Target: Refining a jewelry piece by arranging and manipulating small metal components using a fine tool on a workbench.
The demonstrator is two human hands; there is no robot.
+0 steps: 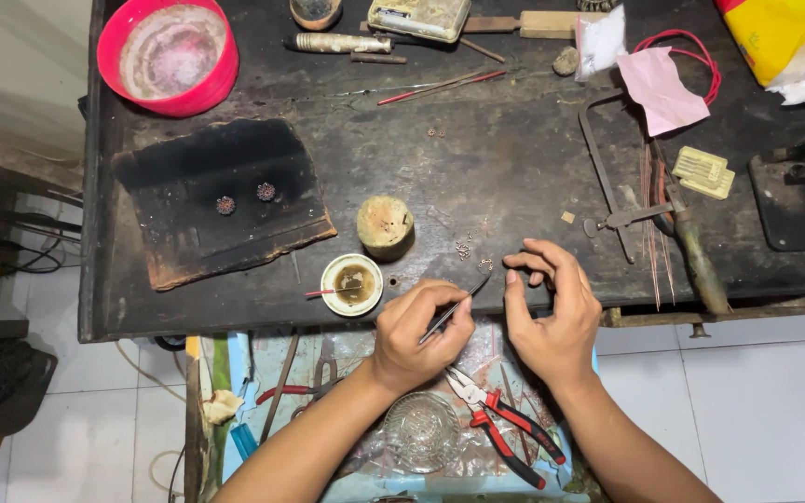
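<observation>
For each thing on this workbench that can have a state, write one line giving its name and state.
Tweezers: pinched in left hand, tip at small ring.
Right hand: empty, fingers curled by the ring.
Pliers: lying unused, jaws shut.
Red bowl: upright, whitish residue inside.
Small cup: upright, brown residue.

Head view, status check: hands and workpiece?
Left hand grips thin metal tweezers, tip at tiny metal rings on dark workbench. Right hand empty, fingertips beside rings. Small white cup sits left, clear.
</observation>
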